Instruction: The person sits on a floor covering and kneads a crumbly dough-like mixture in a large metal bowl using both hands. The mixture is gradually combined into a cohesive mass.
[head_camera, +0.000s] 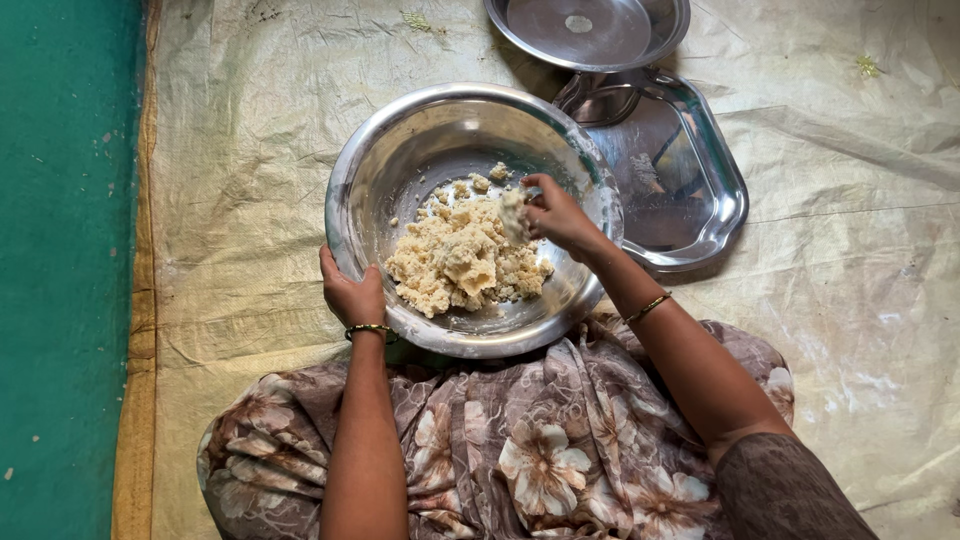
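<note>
1. the left hand (350, 293) is gripping the near-left rim of the steel bowl (400, 150), thumb lying over the edge and fingers hidden beneath it, at the centre of the frame.
2. the right hand (558, 213) is reaching into the bowl from the right, its fingers pinching closed around a small lump of dough (513, 212) lifted just above the main mass.
3. the crumbly dough (462, 257) is sitting on the bowl's floor, slightly toward the lower middle, with loose bits scattered toward the far side. it is looking soft, moist and crumbly, likely to break apart if pulled; taking it in a cupped, pressing hold seems better than pinching at the edges.
4. the bowl is looking light but smooth and slippery, so the rim is the sensible place to be holding it.
5. the bowl's right edge is overlapping the steel tray (690, 190) in the upper right; a round steel plate (600, 30) is sitting at the top edge, touching or overlapping that tray.
6. the bowl's near edge is resting against the floral-clothed lap (540, 450), leaving no room toward the bottom.
7. open room is lying to the left and right on the pale plastic sheet (240, 180), up to the green mat (60, 250) along the left edge.
</note>
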